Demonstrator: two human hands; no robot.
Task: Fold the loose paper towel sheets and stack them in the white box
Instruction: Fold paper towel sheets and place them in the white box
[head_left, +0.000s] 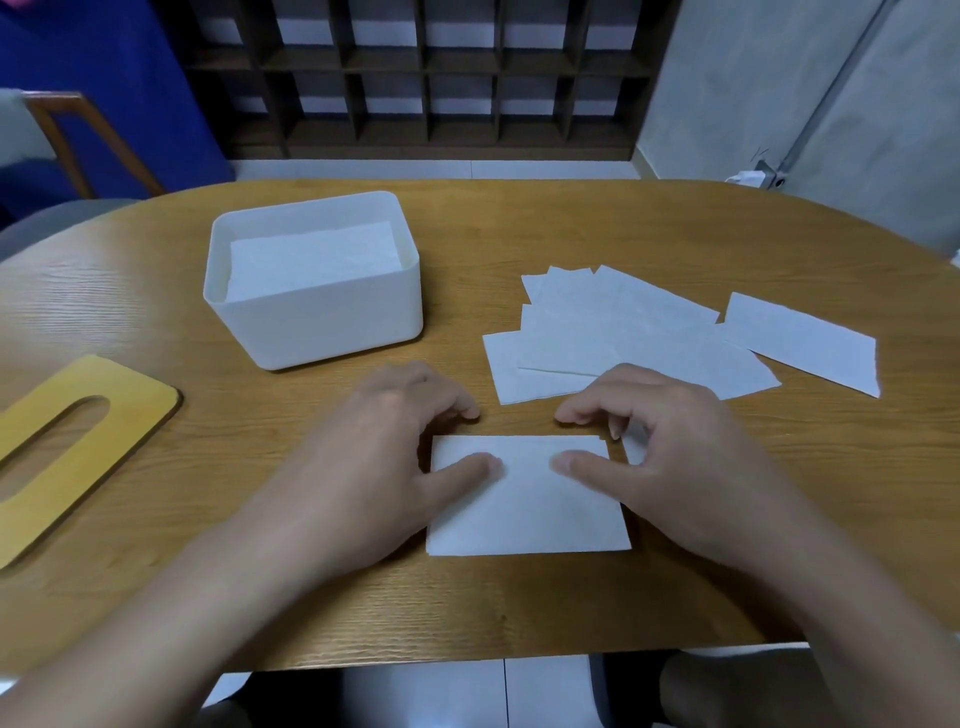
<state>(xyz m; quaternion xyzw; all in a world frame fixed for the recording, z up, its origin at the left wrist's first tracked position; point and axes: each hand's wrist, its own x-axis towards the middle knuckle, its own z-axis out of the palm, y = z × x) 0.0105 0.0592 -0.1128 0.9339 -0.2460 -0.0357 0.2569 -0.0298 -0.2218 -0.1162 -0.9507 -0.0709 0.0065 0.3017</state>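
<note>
Work surface: a wooden table, seen from the head camera.

Item in hand: one paper towel sheet lies flat at the near edge of the table, between the two hands. It appears already folded over, though the blur at its far edge prevents confirmation of how many layers it has.

Left hand: the thumb presses down on the sheet's upper left area; the remaining fingers are curled at the sheet's far left corner. Whether they pinch the paper or merely rest on it cannot be told.

Right hand: the thumb presses on the sheet's upper right area; the fingers are curled over the far right corner, where a small flap of paper shows beneath them (likely held, not certain).

White box: it stands beyond the left hand, well apart from the sheet. Folded towels already lie inside, reaching near the rim.

Outstanding: a loose pile of sheets is fanned out beyond the right hand, with one sheet lying slightly apart at the right. Several remain unfolded.

Other: a yellow lid with a slot lies at the left of the table.

Assessment: the task is partly complete; the present sheet awaits creasing and transfer.
</note>
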